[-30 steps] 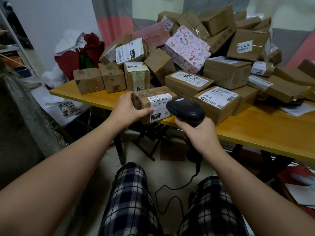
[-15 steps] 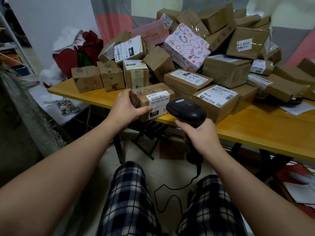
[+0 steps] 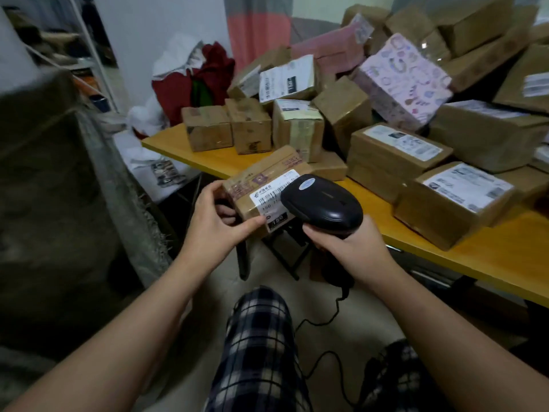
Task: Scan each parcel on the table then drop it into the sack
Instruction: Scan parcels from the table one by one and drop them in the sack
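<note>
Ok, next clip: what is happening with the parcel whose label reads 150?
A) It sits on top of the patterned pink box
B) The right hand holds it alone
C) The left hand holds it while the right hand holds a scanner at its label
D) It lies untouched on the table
C: the left hand grips the parcel, and the right hand holds the black scanner with its head over the label.
</note>
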